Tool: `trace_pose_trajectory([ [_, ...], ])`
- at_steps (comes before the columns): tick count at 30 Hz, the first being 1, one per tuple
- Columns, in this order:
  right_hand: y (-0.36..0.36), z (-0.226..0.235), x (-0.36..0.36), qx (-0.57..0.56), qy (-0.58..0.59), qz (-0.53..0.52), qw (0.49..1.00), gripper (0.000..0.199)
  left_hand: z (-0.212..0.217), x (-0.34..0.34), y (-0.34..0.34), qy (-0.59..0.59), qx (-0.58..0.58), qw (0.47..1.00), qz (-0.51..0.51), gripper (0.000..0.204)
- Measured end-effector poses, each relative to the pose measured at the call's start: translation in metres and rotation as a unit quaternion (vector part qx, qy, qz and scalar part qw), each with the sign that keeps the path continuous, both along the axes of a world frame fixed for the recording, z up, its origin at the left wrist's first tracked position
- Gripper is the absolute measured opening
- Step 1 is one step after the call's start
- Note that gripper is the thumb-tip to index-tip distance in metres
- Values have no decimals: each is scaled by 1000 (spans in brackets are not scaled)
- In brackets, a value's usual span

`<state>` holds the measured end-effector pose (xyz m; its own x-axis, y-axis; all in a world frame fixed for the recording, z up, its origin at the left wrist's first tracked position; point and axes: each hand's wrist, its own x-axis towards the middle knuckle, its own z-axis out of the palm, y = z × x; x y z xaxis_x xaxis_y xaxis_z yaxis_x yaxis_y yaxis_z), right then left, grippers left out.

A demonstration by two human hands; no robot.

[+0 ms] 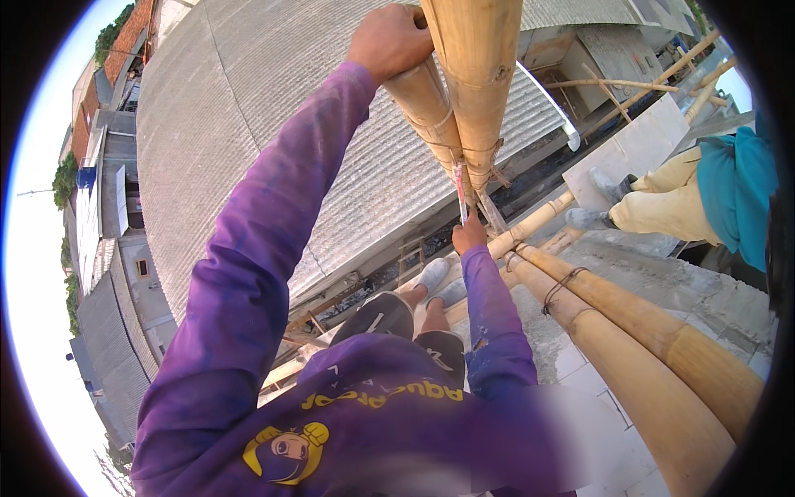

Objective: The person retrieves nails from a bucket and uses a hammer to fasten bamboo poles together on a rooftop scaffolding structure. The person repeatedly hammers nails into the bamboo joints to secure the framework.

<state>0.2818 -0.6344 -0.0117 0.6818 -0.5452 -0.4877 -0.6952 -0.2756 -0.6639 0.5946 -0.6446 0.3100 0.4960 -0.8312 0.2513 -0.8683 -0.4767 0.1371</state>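
Two upright bamboo poles, a taller one (474, 74) and a shorter one (422, 103), stand side by side, bound together with a thin tie low down. My left hand (391, 41) is wrapped over the top end of the shorter pole. Lower down, my right hand (470, 234) is closed around the lower end of a slim red-and-white strip-like thing (461, 192). It lies against the poles near their tie; its exact kind is unclear. Both of my arms are in purple sleeves.
Two bamboo poles (617, 331) tied together run to the lower right. A corrugated roof (248, 157) spreads below on the left. My shoes (447, 291) rest on bamboo above a gap. At right stands another person in a teal top (737, 195), near a pale board (627, 149).
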Motion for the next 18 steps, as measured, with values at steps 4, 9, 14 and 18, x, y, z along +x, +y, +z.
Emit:
trace_pose_trajectory([
  [4, 5, 18, 4, 1, 26, -25, 999, 39, -10, 7, -2, -5, -64, 998, -19, 41],
  [9, -9, 55, 6, -42, 66, 31, 996, 46, -4, -1, -3, 11, -145, 979, -145, 46],
  [14, 0, 75, 4, 2, 27, 12, 1000, 46, 4, -4, -2, 49, -149, 976, -152, 45],
  [18, 11, 69, -3, 23, 76, 21, 997, 47, 0, 0, 2, 34, -105, 990, -84, 41],
])
